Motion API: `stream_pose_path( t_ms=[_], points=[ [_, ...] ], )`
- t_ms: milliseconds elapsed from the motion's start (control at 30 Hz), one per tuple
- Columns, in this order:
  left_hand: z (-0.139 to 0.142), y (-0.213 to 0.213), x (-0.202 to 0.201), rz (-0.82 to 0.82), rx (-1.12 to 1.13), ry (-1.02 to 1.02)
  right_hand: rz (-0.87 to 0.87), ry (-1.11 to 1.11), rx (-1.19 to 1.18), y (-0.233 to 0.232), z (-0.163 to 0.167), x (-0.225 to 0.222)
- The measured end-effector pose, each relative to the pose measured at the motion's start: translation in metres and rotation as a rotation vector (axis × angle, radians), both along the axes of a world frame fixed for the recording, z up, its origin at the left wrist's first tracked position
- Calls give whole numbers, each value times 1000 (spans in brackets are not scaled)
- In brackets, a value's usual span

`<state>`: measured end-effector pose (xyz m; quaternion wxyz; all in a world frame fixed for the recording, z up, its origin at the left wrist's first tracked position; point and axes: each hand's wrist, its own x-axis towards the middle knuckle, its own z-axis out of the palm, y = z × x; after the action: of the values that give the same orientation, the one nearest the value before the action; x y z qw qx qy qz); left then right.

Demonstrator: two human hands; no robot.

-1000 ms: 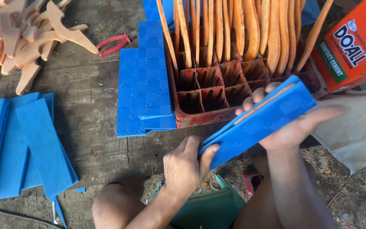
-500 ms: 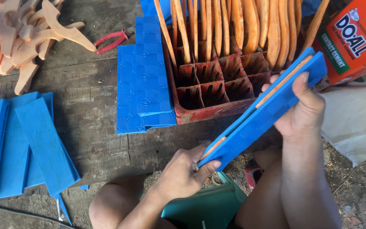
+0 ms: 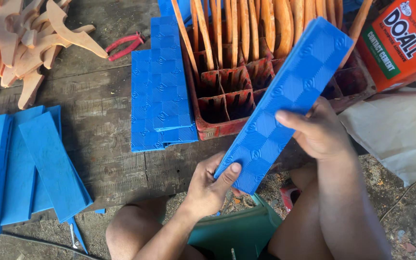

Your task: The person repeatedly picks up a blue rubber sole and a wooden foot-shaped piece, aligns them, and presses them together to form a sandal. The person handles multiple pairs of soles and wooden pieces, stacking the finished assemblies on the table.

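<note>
Hands share one long blue textured strip (image 3: 285,103), held slanted above the red divided crate (image 3: 227,103): left hand (image 3: 213,180) pinches its lower end with the thumb on top, right hand (image 3: 321,130) clasps its middle. More blue strips (image 3: 162,86) lie stacked on the wooden bench (image 3: 97,130) just left of the crate.

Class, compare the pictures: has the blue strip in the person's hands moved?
Yes. The blue strip has turned from edge-on to show its patterned face, now lying across the red crate.

A worker's left hand (image 3: 208,185) and right hand (image 3: 321,132) are bare, with no gloves, rings or watch. Both forearms are unsleeved. The knees (image 3: 131,231) below are uncovered too, with no trouser leg showing.
</note>
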<state>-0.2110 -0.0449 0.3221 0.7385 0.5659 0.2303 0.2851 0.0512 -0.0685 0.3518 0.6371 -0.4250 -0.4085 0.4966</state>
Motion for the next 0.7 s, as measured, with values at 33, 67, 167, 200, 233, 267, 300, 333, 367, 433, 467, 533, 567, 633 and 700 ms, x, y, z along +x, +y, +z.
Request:
stream_pose_path(
  t_ms=[33, 67, 167, 200, 233, 267, 300, 333, 367, 433, 467, 533, 567, 633, 700],
  points=[
    [-4, 2, -1, -41, -50, -19, -45, -25, -5, -1, -1, -4],
    [-8, 3, -1, -81, -102, -39, -89, -51, -13, -3, 0, -8],
    [-18, 7, -2, -188, -232, -62, -218, -207, -23, -7, 8, -23],
    [-22, 8, -2, -243, -337, -149, -263, -270, -25, -9, 13, -29],
    [-24, 8, -1, -296, -443, -232, -172, -49, 27, -9, 17, -34],
    [-27, 7, -1, -347, -547, -315, -76, 171, 80, -9, 20, -40],
    [-29, 4, 0, -367, -606, -325, 24, 390, 133, -7, 21, -46],
    [-31, -1, 2, -392, -667, -336, -3, 463, 61, -3, 19, -52],
    [-33, -6, 7, -420, -730, -349, -32, 533, -12, 1, 16, -58],
    [-38, -9, 15, -462, -783, -223, 38, 665, 8, 1, 8, -60],
    [-40, -12, 19, -480, -811, -158, 135, 723, 103, 1, 2, -62],
    [-44, -14, 27, -404, -660, -134, 196, 719, 147, -2, -7, -62],
    [-45, -14, 29, -359, -581, -125, 167, 661, 98, -2, -12, -64],
    [-46, -8, 34, -69, -450, -100, 114, 547, -14, -3, -19, -73],
    [-45, -5, 34, 144, -359, -52, 56, 431, -128, -6, -26, -87]
  ],
)
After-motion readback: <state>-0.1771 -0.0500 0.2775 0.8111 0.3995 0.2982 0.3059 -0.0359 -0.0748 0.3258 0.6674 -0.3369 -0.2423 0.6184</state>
